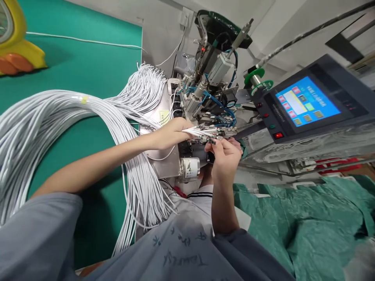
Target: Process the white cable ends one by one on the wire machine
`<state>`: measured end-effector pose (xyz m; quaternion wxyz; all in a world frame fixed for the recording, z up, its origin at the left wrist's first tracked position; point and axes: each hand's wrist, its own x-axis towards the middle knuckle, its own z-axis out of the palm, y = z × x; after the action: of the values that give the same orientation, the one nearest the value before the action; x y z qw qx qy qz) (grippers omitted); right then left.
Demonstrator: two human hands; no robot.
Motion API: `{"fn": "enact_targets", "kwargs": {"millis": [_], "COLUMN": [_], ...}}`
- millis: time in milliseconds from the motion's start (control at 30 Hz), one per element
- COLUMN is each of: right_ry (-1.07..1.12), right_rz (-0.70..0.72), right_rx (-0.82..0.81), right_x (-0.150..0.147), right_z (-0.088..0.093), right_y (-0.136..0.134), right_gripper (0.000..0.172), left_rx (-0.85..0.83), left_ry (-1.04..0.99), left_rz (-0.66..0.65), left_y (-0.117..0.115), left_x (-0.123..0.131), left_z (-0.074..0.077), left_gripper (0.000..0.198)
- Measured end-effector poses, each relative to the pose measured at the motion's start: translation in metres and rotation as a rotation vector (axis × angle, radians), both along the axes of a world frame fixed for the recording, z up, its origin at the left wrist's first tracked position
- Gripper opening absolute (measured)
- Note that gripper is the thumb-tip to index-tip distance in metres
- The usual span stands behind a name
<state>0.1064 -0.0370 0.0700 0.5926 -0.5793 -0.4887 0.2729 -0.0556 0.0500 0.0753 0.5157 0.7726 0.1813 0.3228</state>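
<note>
Several white cables (191,131) run from the grasp of the left hand (172,133), tips toward three o'clock, where the right hand (227,154) has its fingers pinched at the ends. The step in hand looks like lining up tips; the next move calls for a steady left grip. Toward twelve o'clock stands a machine (191,102); between nine and ten, a cable bundle (96,102) crosses the desk (88,27).
</note>
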Motion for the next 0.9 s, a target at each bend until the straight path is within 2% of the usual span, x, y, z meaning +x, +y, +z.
{"fn": "enact_targets", "kwargs": {"millis": [200,467,900], "right_ry": [0.040,0.125,0.143], "right_rz": [-0.020,0.075,0.046], "right_rx": [0.003,0.008,-0.050], "right_x": [-0.002,-0.009,0.004], "right_z": [-0.004,-0.007,-0.012], "right_y": [0.000,0.000,0.014], "right_gripper": [0.026,0.028,0.032], "left_rx": [-0.029,-0.273,-0.190], "left_ry": [0.004,0.009,0.056], "left_rz": [0.053,0.066,0.021], "left_y": [-0.003,0.000,0.001], "left_x": [0.003,0.006,0.006], "left_z": [-0.001,-0.003,-0.006], "left_gripper": [0.029,0.040,0.039]}}
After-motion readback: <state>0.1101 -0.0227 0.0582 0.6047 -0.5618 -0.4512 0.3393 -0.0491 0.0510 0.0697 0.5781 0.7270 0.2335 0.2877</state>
